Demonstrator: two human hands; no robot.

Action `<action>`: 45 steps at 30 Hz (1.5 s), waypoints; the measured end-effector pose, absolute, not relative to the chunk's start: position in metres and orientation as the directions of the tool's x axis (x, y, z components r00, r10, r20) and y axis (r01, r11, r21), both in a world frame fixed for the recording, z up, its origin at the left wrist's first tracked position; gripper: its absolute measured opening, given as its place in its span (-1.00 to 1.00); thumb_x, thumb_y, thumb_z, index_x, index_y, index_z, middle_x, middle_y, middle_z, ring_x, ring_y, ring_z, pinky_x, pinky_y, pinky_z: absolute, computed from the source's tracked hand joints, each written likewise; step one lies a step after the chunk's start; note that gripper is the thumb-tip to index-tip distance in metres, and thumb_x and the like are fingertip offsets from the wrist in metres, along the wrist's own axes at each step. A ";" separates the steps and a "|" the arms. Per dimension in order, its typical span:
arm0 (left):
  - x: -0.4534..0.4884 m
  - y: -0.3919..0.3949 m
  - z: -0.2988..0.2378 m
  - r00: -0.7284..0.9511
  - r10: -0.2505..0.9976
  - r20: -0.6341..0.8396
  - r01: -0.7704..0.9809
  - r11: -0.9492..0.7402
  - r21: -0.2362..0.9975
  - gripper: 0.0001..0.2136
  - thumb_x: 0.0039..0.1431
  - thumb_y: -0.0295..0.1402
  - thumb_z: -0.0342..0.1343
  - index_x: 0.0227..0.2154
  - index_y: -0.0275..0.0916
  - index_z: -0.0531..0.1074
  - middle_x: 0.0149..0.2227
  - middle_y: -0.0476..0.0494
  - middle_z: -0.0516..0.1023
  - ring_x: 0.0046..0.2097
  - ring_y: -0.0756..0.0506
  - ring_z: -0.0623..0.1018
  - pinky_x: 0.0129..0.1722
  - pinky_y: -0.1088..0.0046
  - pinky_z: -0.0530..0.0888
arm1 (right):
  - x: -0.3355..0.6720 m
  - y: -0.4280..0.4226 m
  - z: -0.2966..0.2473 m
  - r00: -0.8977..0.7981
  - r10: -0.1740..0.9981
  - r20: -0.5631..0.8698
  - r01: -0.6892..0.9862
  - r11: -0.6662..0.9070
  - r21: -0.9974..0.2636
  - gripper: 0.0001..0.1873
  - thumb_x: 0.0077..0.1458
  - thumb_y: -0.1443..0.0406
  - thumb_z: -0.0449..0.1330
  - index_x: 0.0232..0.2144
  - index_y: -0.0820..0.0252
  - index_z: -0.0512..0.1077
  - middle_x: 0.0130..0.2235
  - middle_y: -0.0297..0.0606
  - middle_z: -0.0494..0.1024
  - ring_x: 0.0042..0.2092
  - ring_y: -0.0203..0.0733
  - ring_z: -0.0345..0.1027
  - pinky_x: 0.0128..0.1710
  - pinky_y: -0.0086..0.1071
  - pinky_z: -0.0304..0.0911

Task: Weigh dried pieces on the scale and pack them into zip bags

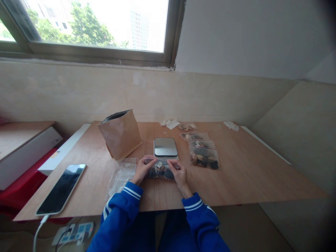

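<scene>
Both hands pinch the top edge of a clear zip bag with dark and brown pieces inside and a small white label or packet. My left hand grips its upper left part, thumb and fingers pressed together. At the upper right, my right hand holds the same edge. Just beyond the bag sits a flat kitchen scale with a shiny square top. Beside my left wrist lie clear plastic bags. Several filled zip bags overlap in a row to the right.
An open brown paper pouch stands at the left. A phone lies near the left edge, its cable hanging down towards a power strip. White scraps and another filled bag lie at the back, with crumpled paper farther right.
</scene>
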State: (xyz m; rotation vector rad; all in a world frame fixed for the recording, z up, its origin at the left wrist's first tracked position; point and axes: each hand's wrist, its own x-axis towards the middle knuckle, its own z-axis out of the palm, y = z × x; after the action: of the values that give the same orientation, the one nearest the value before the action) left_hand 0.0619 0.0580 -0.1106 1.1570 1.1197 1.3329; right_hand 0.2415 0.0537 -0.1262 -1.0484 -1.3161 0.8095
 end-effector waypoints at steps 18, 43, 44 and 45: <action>0.062 0.057 -0.114 0.043 0.998 0.041 -0.124 -0.035 0.992 -0.76 -0.05 -0.20 0.33 -0.40 -0.29 0.61 -0.35 -0.17 0.64 -0.27 -0.13 0.59 -0.23 0.42 0.47 | 0.238 0.051 -0.120 0.074 0.928 0.366 0.135 0.355 -0.925 -0.76 0.06 0.13 0.26 -0.40 0.18 0.57 -0.36 -0.23 0.60 -0.31 -0.15 0.49 -0.33 -0.36 0.41; 0.063 0.056 -0.105 -0.024 0.998 0.058 -0.166 -0.062 0.984 -0.78 -0.10 -0.22 0.35 -0.49 -0.30 0.58 -0.44 -0.12 0.60 -0.34 -0.08 0.55 -0.26 0.44 0.43 | 0.210 0.052 -0.104 0.041 0.900 0.433 0.096 0.428 -0.899 -0.76 0.10 0.15 0.25 -0.49 0.19 0.52 -0.44 -0.31 0.45 -0.37 -0.24 0.36 -0.34 -0.40 0.29; 0.062 0.056 -0.105 -0.035 0.998 0.057 -0.178 -0.062 0.982 -0.77 -0.10 -0.21 0.36 -0.50 -0.30 0.58 -0.45 -0.12 0.61 -0.34 -0.08 0.55 -0.26 0.44 0.43 | 0.209 0.052 -0.104 0.028 0.898 0.439 0.112 0.433 -0.894 -0.76 0.10 0.14 0.24 -0.46 0.18 0.54 -0.43 -0.30 0.46 -0.36 -0.23 0.37 -0.33 -0.39 0.30; 0.062 0.056 -0.105 -0.039 0.998 0.053 -0.195 -0.059 0.979 -0.76 -0.11 -0.19 0.36 -0.49 -0.30 0.58 -0.44 -0.12 0.61 -0.34 -0.09 0.56 -0.26 0.44 0.44 | 0.209 0.053 -0.105 0.016 0.896 0.443 0.129 0.437 -0.890 -0.76 0.11 0.14 0.24 -0.44 0.18 0.55 -0.41 -0.29 0.47 -0.35 -0.22 0.38 -0.31 -0.39 0.30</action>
State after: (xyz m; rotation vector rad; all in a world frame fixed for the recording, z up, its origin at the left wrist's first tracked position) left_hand 0.0616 0.0562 -0.1053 1.0861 1.0585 1.3617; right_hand 0.2090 0.0526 -0.1047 -0.9691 -1.4459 0.7731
